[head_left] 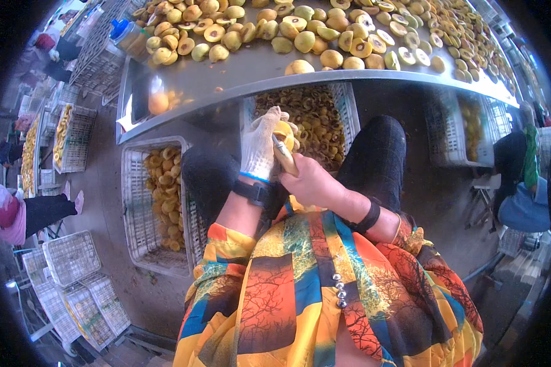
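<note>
My left hand (257, 150), in a white knit glove with a blue cuff, is closed around a yellow peach half (283, 129). Bare, my right hand (312, 182) grips a pale-handled pitting tool (285, 157), whose metal neck meets the fruit; its tip is hidden. Both hands are together above my lap, just short of the metal table (245, 70). Below and beyond them, a white crate (349, 113) between my knees holds brownish-yellow fruit pieces. Many halved peaches (305, 41) are spread over the table, some with dark pit centres showing.
Left of my leg, a white crate (128, 189) contains yellow peach halves. A blue-lidded jar (128, 35) stands at the table's left end. Stacked crates (73, 260) are at lower left, another crate (450, 131) at right. Other people sit on both sides.
</note>
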Demonstrator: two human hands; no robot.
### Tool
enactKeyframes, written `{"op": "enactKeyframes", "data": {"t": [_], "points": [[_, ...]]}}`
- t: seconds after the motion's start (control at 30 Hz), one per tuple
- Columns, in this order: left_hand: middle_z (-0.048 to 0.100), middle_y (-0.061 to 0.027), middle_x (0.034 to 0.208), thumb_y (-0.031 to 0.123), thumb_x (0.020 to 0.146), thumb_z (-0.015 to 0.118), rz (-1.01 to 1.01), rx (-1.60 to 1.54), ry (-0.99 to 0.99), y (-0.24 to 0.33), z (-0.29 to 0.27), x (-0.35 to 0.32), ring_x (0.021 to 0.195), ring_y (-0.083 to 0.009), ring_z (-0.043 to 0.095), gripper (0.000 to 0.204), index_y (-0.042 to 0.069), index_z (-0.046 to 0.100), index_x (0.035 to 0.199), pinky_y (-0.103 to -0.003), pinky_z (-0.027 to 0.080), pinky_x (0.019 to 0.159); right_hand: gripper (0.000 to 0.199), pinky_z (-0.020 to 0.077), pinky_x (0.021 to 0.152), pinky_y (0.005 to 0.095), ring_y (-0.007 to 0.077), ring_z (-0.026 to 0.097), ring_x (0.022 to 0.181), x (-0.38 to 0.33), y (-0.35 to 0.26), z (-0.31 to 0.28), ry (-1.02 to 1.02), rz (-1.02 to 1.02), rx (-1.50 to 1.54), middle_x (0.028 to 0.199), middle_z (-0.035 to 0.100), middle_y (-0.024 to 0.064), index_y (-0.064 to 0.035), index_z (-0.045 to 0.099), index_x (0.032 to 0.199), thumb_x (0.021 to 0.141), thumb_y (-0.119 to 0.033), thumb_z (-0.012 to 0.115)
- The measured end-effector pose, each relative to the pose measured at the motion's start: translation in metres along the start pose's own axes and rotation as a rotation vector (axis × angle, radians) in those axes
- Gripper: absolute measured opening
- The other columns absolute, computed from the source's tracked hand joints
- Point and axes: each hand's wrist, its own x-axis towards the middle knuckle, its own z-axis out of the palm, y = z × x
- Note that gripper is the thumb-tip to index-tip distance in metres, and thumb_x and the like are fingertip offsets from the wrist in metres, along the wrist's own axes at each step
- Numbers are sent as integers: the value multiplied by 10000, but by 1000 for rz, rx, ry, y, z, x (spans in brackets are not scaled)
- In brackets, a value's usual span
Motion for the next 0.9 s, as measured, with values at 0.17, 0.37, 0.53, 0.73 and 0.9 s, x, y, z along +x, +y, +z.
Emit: {"op": "enactKeyframes", "data": {"t": [0.17,0.37,0.53,0.73,0.9], "points": [[610,-130,742,374,884,535,-89,-133,51,3,3,5,515,-246,591,297,78,537,905,-310,486,418,202,304,331,223,55,374,396,10,8,-14,-371,303,749,574,421,-14,-58,477,851,855,-212,608],[570,-110,813,424,897,477,174,-209,89,59,-52,-3,632,-208,566,303,123,507,918,-242,450,408,215,352,437,208,55,423,496,22,13,-22,-421,72,669,621,454,-33,-64,521,892,847,-245,628],[606,-57,693,355,840,606,565,652,719,137,-132,-58,503,-133,563,321,36,595,880,-225,404,355,317,487,662,432,368,612,754,52,92,-19,-52,-174,-715,814,610,237,-3,573,921,750,-263,632],[623,-113,841,693,820,354,263,80,424,135,-187,-73,630,-252,607,660,99,561,1022,-272,398,381,310,479,698,475,410,596,786,38,64,-22,-56,-25,-596,778,608,250,24,532,889,758,-240,625],[632,-146,887,698,824,316,284,56,320,124,-149,-78,674,-278,617,703,80,581,1027,-287,440,403,316,460,635,455,439,577,737,39,64,-32,1,-69,-512,722,581,269,36,500,810,750,-233,656]]}}
